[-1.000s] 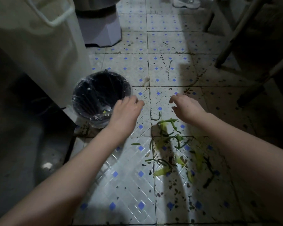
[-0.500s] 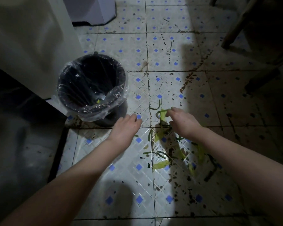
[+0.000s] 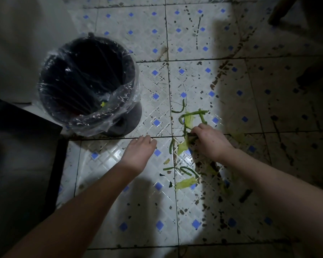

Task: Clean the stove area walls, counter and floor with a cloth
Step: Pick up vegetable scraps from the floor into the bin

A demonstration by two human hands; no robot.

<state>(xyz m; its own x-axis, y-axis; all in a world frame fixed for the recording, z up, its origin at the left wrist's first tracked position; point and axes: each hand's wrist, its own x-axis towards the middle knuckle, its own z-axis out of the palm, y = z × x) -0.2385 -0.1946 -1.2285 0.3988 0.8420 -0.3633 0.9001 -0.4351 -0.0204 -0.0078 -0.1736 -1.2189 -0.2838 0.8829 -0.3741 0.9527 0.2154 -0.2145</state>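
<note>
Pale floor tiles with small blue diamonds fill nearly the whole view, spattered with dark specks and streaks that thicken toward the right, where deep shadow swallows the detail. A slanting furniture leg is cut off at the upper right corner, and what it belongs to cannot be made out. At the upper left a pale panel runs out of frame. Below it a black block sits too dark to identify, its edge close along the left of the lit tiles.

A dark round bin stands near that panel. A clear plastic liner is folded over its rim, and a bit of yellow scrap is just visible inside.

Green stems and limp pale leaves lie scattered on the floor to the right of the bin, some trailing into the shadow where they blur.

The right hand is down on this litter, fingers curled around a few of the stems, its fingertips partly hidden by them. The left hand hangs between the bin and the scraps, fingers loosely bent downward and holding nothing. Whether it touches the tile cannot be told.

Open floor lies below the left hand, between the two forearms.
</note>
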